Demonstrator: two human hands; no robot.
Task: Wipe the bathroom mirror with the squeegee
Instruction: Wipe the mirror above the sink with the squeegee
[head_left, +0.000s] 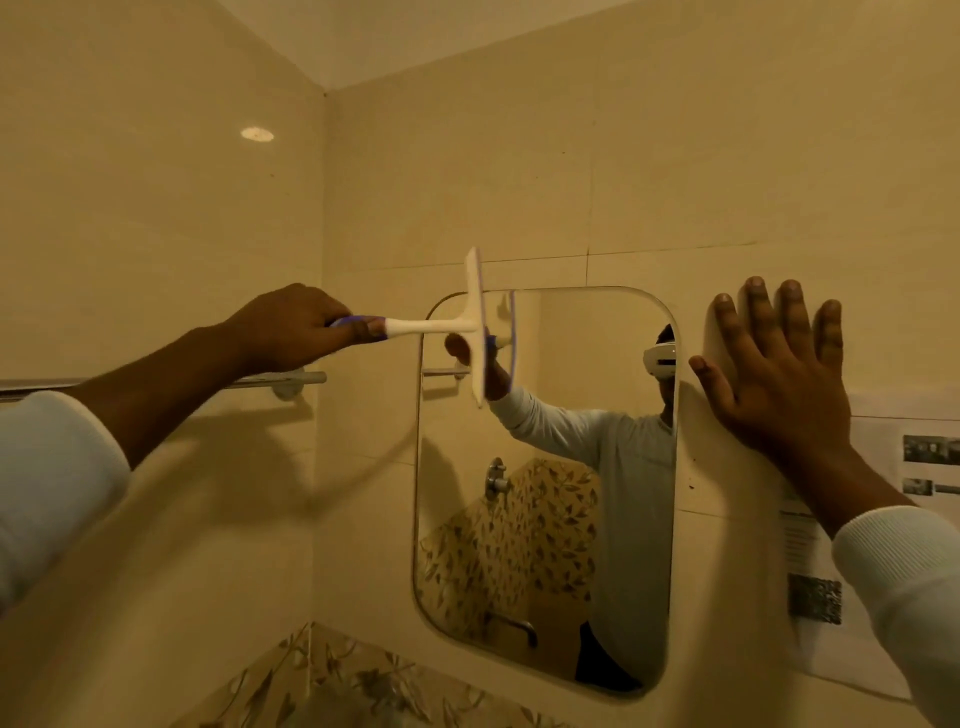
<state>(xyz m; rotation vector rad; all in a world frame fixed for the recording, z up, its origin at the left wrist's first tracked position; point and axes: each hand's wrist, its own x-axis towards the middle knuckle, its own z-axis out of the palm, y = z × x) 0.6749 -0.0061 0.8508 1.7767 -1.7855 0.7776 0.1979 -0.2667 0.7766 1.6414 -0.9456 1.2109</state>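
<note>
A rounded rectangular mirror (545, 519) hangs on the beige tiled wall ahead. My left hand (296, 327) is closed around the purple grip of a white squeegee (475, 327). Its blade stands upright at the mirror's upper left corner, with its top end above the mirror's edge. Whether the blade touches the glass I cannot tell. My right hand (769, 364) rests flat on the wall just right of the mirror's top right corner, fingers spread and holding nothing. The mirror reflects the squeegee, my arm and my torso.
A metal towel bar (291, 380) runs along the left wall below my left forearm. Printed paper sheets (815, 571) are stuck to the wall right of the mirror. Leaf-patterned tiles (337, 686) lie below. The walls meet in a corner left of the mirror.
</note>
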